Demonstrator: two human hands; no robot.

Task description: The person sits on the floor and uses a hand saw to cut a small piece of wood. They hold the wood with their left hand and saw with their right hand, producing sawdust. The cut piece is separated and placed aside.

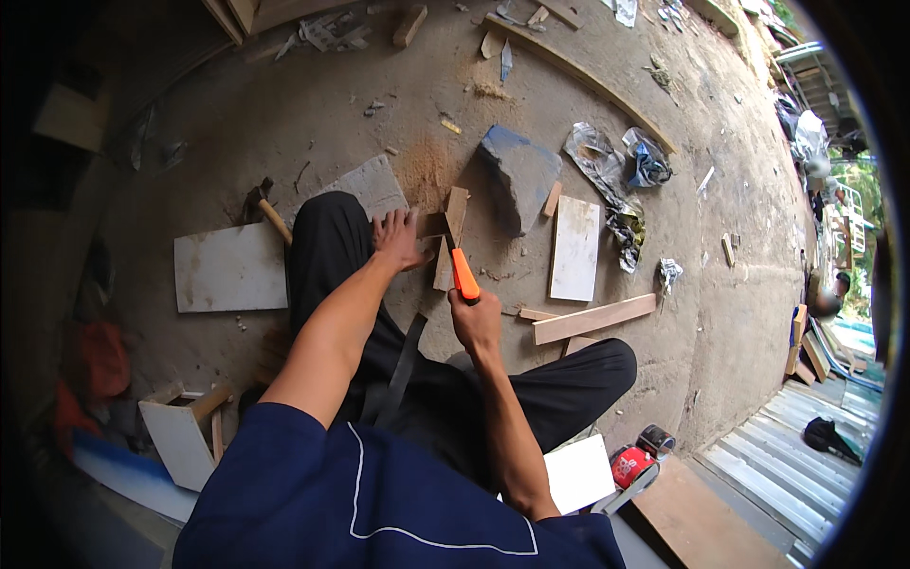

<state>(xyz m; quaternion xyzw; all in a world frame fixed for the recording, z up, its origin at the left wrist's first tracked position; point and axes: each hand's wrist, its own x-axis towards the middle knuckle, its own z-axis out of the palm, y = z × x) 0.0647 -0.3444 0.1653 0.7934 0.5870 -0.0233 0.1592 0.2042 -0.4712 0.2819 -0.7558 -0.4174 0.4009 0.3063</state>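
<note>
My right hand (477,321) grips the orange handle of a hand saw (463,273), whose blade runs up along a narrow wooden strip (451,235) lying on the dirt ground. My left hand (398,238) presses flat beside that strip, fingers spread, just left of the saw. Sawdust (428,169) is piled above the strip. My legs in black trousers (417,370) are folded under both arms.
A hammer (263,209) lies by a white board (230,267) at left. A grey-blue stone (519,176), a white panel (575,248) and a wooden batten (593,319) lie at right. A red power tool (633,465) sits at lower right. Scraps and crumpled plastic litter the ground.
</note>
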